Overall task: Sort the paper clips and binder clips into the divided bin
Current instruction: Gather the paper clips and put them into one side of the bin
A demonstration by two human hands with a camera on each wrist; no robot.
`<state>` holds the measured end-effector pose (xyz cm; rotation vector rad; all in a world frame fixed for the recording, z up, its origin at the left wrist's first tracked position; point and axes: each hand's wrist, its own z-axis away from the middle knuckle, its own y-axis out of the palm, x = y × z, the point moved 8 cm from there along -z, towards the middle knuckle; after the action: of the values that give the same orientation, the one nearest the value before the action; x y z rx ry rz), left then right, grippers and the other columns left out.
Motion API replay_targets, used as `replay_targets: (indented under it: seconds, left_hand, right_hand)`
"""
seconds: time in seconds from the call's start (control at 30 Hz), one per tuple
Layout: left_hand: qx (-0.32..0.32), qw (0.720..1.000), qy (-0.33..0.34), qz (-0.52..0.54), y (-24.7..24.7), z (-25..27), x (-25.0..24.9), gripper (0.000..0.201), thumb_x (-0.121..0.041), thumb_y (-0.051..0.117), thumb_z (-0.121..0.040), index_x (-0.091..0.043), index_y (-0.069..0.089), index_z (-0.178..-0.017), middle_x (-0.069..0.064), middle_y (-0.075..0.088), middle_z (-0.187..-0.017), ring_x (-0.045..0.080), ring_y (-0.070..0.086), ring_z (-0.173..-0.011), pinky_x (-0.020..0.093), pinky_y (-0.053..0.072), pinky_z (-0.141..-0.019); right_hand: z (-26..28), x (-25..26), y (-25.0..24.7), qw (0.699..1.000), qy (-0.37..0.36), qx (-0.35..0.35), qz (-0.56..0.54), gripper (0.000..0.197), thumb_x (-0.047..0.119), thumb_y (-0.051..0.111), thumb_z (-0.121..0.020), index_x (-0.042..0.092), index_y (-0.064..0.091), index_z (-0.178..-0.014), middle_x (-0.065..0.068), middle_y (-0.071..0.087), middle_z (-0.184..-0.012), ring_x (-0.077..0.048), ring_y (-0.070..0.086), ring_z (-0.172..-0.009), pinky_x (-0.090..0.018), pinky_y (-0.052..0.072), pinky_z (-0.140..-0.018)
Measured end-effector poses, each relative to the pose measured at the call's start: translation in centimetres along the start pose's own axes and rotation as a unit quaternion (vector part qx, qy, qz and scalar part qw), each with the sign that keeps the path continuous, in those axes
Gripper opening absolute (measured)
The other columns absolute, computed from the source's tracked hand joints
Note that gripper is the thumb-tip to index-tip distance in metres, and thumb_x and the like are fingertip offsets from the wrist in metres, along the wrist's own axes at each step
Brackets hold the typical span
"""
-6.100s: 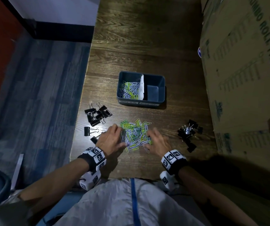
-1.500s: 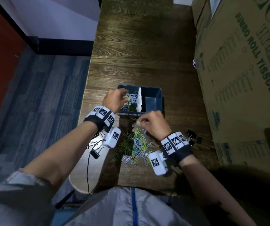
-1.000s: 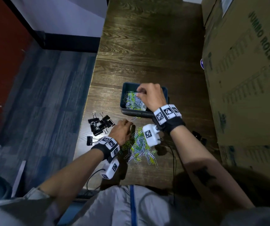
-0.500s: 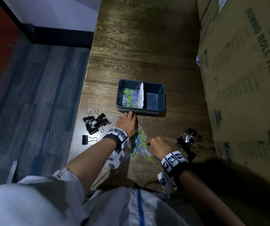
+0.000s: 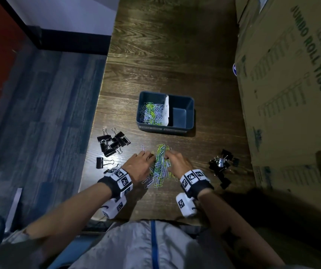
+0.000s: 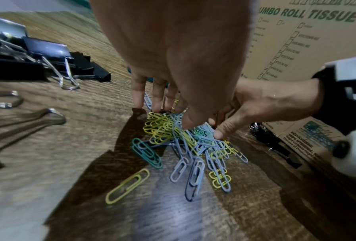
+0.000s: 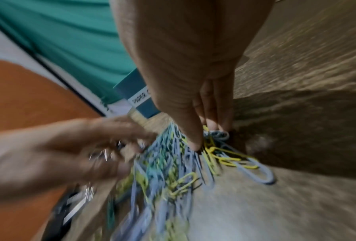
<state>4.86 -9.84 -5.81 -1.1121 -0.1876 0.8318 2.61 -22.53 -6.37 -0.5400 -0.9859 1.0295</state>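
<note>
A dark blue divided bin (image 5: 191, 113) stands mid-table; its left compartment holds coloured paper clips (image 5: 151, 113), its right one shows bare floor. In front of it lies a narrow pile of paper clips (image 5: 160, 167) (image 6: 172, 138) (image 7: 172, 171). My left hand (image 5: 146, 159) (image 6: 170, 114) comes in from the pile's left, thumb and fingers pinching a clump of clips. My right hand (image 5: 172, 159) (image 7: 203, 135) does the same from the right. Black binder clips lie in a left heap (image 5: 113, 141) and a right heap (image 5: 221, 164).
A large cardboard box (image 5: 291, 84) printed "JUMBO ROLL TISSUE" walls off the table's right side. The table's left edge (image 5: 95, 117) drops to blue carpet. One loose yellow paper clip (image 6: 127, 185) lies near me, apart from the pile.
My left hand has drawn back from the bin's front wall to the pile. My right hand has moved forward onto the pile's right side. The pile now looks squeezed narrower between them.
</note>
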Motion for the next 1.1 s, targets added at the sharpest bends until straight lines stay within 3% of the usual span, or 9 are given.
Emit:
replay_targets:
  seconds: [0.17, 0.33, 0.47, 0.6, 0.73, 0.83, 0.9, 0.97, 1.1]
  left_hand:
    - [-0.053, 0.998, -0.01, 0.029, -0.7, 1.4, 1.1, 0.062, -0.042, 0.058, -0.09, -0.021, 0.032, -0.143, 0.006, 0.04, -0.133, 0.025, 0.044, -0.119, 0.039, 0.041, -0.098]
    - [0.009, 0.989, -0.125, 0.079, 1.1, 2.2, 2.7, 0.096, -0.058, 0.079, -0.062, -0.023, 0.028, -0.135, 0.005, 0.035, -0.124, 0.023, 0.042, -0.113, 0.043, 0.05, -0.086]
    - [0.033, 0.983, -0.151, 0.094, 2.3, 1.7, 1.7, 0.095, -0.033, 0.083, -0.069, -0.017, 0.022, -0.139, 0.009, 0.032, -0.127, 0.024, 0.043, -0.111, 0.037, 0.053, -0.085]
    - [-0.011, 0.989, -0.099, 0.111, 2.1, 0.9, 0.1, 0.087, -0.014, 0.077, -0.077, -0.015, 0.024, -0.145, 0.009, 0.035, -0.129, 0.023, 0.049, -0.106, 0.034, 0.055, -0.082]
    - [-0.02, 0.987, -0.118, 0.108, 0.9, 0.9, 0.5, 0.105, -0.049, 0.077, -0.071, -0.021, 0.015, -0.15, 0.01, 0.025, -0.147, 0.026, 0.038, -0.128, 0.04, 0.05, -0.094]
    - [0.013, 0.987, -0.144, 0.065, 1.5, 0.8, 1.6, 0.129, -0.074, 0.068, -0.062, -0.019, -0.006, -0.152, 0.015, -0.006, -0.16, 0.034, 0.003, -0.147, 0.054, 0.022, -0.113]
    - [0.032, 0.99, -0.134, 0.04, 2.3, 0.6, 1.9, 0.129, -0.076, 0.064, -0.065, -0.018, -0.012, -0.152, 0.016, -0.012, -0.159, 0.036, -0.004, -0.147, 0.054, 0.014, -0.116]
    - [0.02, 0.994, -0.106, 0.006, 2.2, 0.3, 1.7, 0.117, -0.07, 0.063, -0.072, -0.018, -0.003, -0.153, 0.016, -0.002, -0.16, 0.036, 0.007, -0.145, 0.051, 0.022, -0.114]
    - [-0.019, 0.995, -0.085, 0.055, 1.0, 0.1, 0.8, 0.08, -0.043, 0.068, -0.083, -0.017, 0.027, -0.146, 0.011, 0.032, -0.142, 0.026, 0.037, -0.124, 0.037, 0.043, -0.1]
  right_hand:
    - [-0.3, -0.8, -1.7, 0.999, 0.022, -0.021, -0.035, 0.044, 0.02, 0.079, -0.079, 0.032, 0.048, -0.107, 0.002, 0.061, -0.115, -0.024, 0.063, -0.099, -0.04, 0.054, -0.08]
    - [1.3, -2.6, -0.2, 0.989, 0.101, 0.095, 0.054, 0.09, 0.007, 0.081, -0.073, 0.019, 0.03, -0.145, -0.012, 0.055, -0.129, -0.034, 0.058, -0.113, -0.046, 0.052, -0.085]
    - [1.2, -1.5, 0.7, 0.991, 0.096, 0.078, 0.053, 0.066, -0.014, 0.055, -0.083, 0.015, 0.038, -0.139, -0.017, 0.06, -0.117, -0.035, 0.064, -0.096, -0.047, 0.055, -0.081]
    - [0.8, -0.6, 0.6, 0.995, 0.09, 0.029, -0.006, 0.057, -0.011, 0.05, -0.085, 0.024, 0.041, -0.13, -0.013, 0.061, -0.113, -0.036, 0.065, -0.09, -0.05, 0.056, -0.081]
    - [0.4, -1.1, -0.7, 0.995, 0.089, -0.035, -0.027, 0.058, 0.012, 0.072, -0.081, 0.022, 0.039, -0.127, -0.006, 0.05, -0.129, -0.03, 0.057, -0.109, -0.042, 0.05, -0.085]
    - [-0.1, -2.5, -1.2, 0.99, 0.124, -0.039, -0.048, 0.069, 0.031, 0.079, -0.073, 0.027, 0.037, -0.128, -0.003, 0.039, -0.13, -0.029, 0.048, -0.118, -0.041, 0.047, -0.087]
    - [-0.4, -2.8, -0.7, 0.99, 0.126, -0.013, -0.054, 0.09, 0.041, 0.083, -0.067, 0.032, 0.032, -0.14, -0.004, 0.033, -0.133, -0.03, 0.041, -0.126, -0.045, 0.047, -0.096]
    - [-0.5, -2.0, 0.1, 0.995, 0.092, 0.004, -0.034, 0.1, 0.042, 0.086, -0.064, 0.035, 0.029, -0.146, -0.005, 0.032, -0.131, -0.029, 0.041, -0.124, -0.046, 0.047, -0.098]
    - [-0.2, -0.3, 0.6, 0.999, 0.042, -0.02, 0.013, 0.074, 0.027, 0.08, -0.076, 0.032, 0.041, -0.138, -0.005, 0.038, -0.121, -0.03, 0.047, -0.113, -0.045, 0.05, -0.091]
